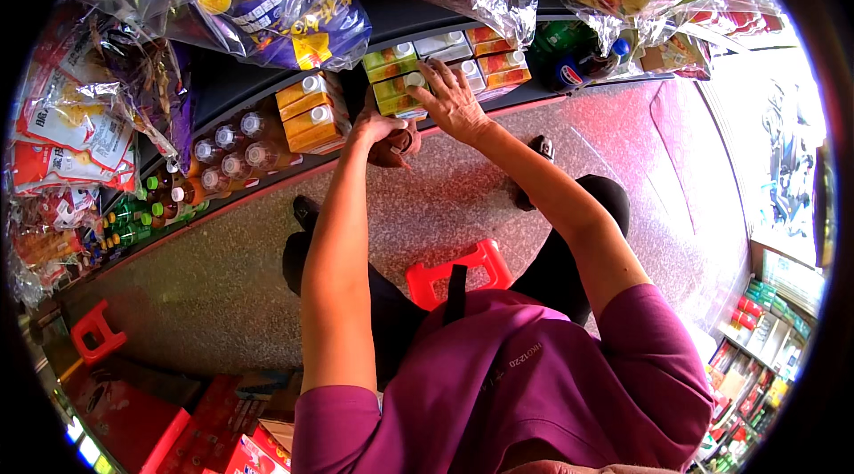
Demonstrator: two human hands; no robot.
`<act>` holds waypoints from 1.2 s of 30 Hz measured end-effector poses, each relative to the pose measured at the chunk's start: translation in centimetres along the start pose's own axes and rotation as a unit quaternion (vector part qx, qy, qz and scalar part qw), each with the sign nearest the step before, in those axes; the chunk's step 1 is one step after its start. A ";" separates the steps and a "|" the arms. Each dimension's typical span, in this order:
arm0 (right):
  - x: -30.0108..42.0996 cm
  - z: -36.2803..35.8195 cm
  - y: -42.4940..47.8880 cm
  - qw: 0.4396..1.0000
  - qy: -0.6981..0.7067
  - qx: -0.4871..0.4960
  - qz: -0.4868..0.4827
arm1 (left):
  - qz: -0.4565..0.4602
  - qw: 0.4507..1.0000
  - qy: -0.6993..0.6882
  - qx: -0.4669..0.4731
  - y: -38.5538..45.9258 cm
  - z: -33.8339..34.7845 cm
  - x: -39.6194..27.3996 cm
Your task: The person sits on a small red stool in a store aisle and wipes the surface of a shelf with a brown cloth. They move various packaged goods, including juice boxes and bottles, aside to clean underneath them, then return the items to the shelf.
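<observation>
My right hand lies over a group of drink cartons, fingers spread. Its fingertips touch the top of the front green carton near the white cap and reach toward a white carton. Another green carton stands right behind the front one. At the left side of the green cartons, my left hand grips a brown cloth that hangs at the shelf edge. Part of the left hand's fingers is hidden beside the carton. Orange cartons stand right of the white ones.
Orange-yellow cartons and capped bottles line the low shelf to the left. A Pepsi bottle lies at right. Bagged snacks overhang above. A red stool is between my legs; another stands far left.
</observation>
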State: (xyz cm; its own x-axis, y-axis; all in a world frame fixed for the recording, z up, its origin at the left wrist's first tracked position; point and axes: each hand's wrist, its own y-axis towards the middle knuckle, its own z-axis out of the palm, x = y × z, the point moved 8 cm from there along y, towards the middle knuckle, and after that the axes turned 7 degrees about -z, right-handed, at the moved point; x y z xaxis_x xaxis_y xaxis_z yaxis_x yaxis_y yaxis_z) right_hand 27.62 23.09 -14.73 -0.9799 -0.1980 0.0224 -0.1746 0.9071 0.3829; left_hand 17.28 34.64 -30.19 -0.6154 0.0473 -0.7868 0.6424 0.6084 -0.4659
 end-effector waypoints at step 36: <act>-10.3 2.3 11.2 0.980 0.139 -0.121 0.067 | -0.091 0.984 -0.149 0.039 1.2 -7.4 -5.1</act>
State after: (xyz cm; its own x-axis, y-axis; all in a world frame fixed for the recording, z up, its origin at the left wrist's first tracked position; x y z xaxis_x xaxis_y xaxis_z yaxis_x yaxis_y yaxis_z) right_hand 35.50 36.17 -12.75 -0.9222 -0.2075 0.3263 0.0153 0.8236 0.5670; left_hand 17.81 40.98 -23.74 -0.5700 -0.2983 -0.7656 0.5744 0.5216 -0.6309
